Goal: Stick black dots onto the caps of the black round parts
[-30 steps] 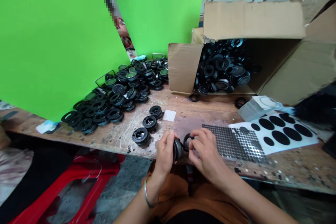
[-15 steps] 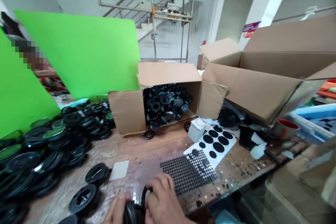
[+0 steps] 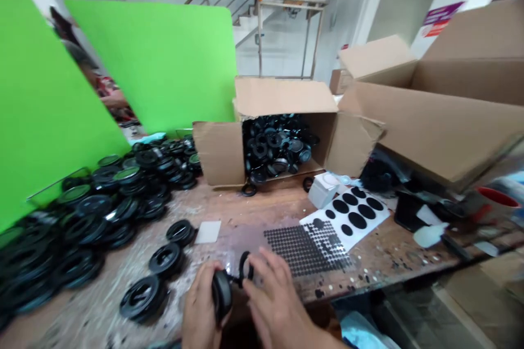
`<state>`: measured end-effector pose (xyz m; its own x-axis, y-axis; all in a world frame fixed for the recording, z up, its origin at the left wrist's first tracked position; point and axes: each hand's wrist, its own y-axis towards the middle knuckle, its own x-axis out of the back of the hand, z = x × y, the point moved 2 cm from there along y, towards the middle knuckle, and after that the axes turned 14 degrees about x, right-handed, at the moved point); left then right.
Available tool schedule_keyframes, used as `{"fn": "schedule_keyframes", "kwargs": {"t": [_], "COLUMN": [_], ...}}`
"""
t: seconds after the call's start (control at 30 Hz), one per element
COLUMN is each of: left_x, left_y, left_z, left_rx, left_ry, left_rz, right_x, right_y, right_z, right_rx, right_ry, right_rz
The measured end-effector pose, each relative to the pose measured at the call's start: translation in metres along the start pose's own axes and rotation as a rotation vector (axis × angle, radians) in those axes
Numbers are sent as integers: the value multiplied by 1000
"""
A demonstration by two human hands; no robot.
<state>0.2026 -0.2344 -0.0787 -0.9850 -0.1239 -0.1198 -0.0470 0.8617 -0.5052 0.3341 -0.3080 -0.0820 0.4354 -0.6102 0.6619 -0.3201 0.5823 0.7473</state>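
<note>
Round black part (image 3: 221, 295) is at lower centre of frame, on edge in the left hand (image 3: 200, 305), at the near side of the desk (image 3: 229, 207). Left hand grasps it from the side. Right hand (image 3: 276, 297) has fingertips at a thin black ring (image 3: 245, 268) just beside it; blur, can't tell if they pinch or only touch. Dark bit shows between part and ring, can't tell if it joins them.

Handling, my read: firm left grip on the rim, thumb off the face turned to the ring. Right thumb and finger on opposite sides of the ring, light pressure; looks thin enough to bend. Ring parallel to the face, no twisting; working it askew could kink it. Mind the dot sheet (image 3: 303, 251) right of centre, a wrist brush could drag it.
</note>
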Motion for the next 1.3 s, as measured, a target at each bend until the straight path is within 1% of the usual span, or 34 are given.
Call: {"fn": "schedule_keyframes", "kwargs": {"t": [0.03, 0.1, 0.17, 0.2, 0.23, 0.27, 0.33, 0.4, 0.5, 0.53, 0.57, 0.6, 0.63, 0.73, 0.77, 0.8, 0.83, 0.9, 0.93, 0.97, 1.07, 1.1, 1.13, 1.17, 1.23, 1.3], "left_x": [-2, -3, -3, -2, -1, 0, 1, 2, 2, 2, 3, 5, 8, 17, 19, 21, 23, 25, 27, 28, 29, 29, 29, 29, 29, 29], "left_y": [-4, -8, -9, -9, -8, -8, -7, -7, -10, -11, -12, -13, -13, -14, -14, -14, -13, -10, -8, -5, 4, 8, 10, 13, 16, 17], "left_z": [2, 3, 3, 3, 3, 3, 4, 5, 5, 5, 4, 2, -1, -10, -12, -13, -14, -15, -15, -15, -11, -9, -7, -4, 1, 4], "left_rx": [41, 46, 40, 42, 49, 63, 119, 205, 366, 401, 395, 338, 231, -204, -308, -376, -413, -405, -366, -313, -110, -47, 5, 49, 97, 105], "left_ry": [-37, -78, -101, -117, -137, -162, -215, -265, -320, -307, -278, -236, -188, -51, -5, 39, 66, 43, -5, -72, -252, -280, -294, -294, -278, -263], "left_rz": [40, 86, 82, 86, 99, 121, 184, 253, 388, 437, 474, 494, 495, 456, 464, 482, 497, 485, 453, 409, 277, 248, 224, 205, 181, 160], "right_x": [7, 14, 13, 12, 10, 8, 6, 2, -3, -4, -5, -6, -7, -9, -10, -11, -12, -15, -17, -18, -19, -20, -21, -23, -28, -34], "right_y": [2, 2, -1, -3, -5, -6, -6, 0, 15, 20, 24, 28, 31, 39, 40, 41, 41, 36, 32, 26, 10, 5, 2, -1, -4, -5], "right_z": [-2, -7, -12, -14, -17, -21, -32, -41, -49, -51, -52, -53, -52, -48, -46, -44, -42, -40, -42, -44, -51, -51, -51, -50, -47, -45], "right_rx": [6, 32, 47, 30, -20, -102, -325, -528, -695, -742, -799, -862, -926, -1104, -1150, -1185, -1207, -1177, -1111, -1010, -609, -502, -425, -380, -339, -316], "right_ry": [24, 50, 106, 161, 234, 321, 550, 846, 1281, 1387, 1475, 1550, 1617, 1749, 1765, 1770, 1760, 1664, 1541, 1364, 744, 599, 507, 452, 384, 321], "right_rz": [27, 86, 129, 138, 135, 124, 106, 134, 245, 258, 250, 223, 189, 100, 79, 75, 89, 189, 258, 325, 497, 547, 598, 645, 714, 763]}}
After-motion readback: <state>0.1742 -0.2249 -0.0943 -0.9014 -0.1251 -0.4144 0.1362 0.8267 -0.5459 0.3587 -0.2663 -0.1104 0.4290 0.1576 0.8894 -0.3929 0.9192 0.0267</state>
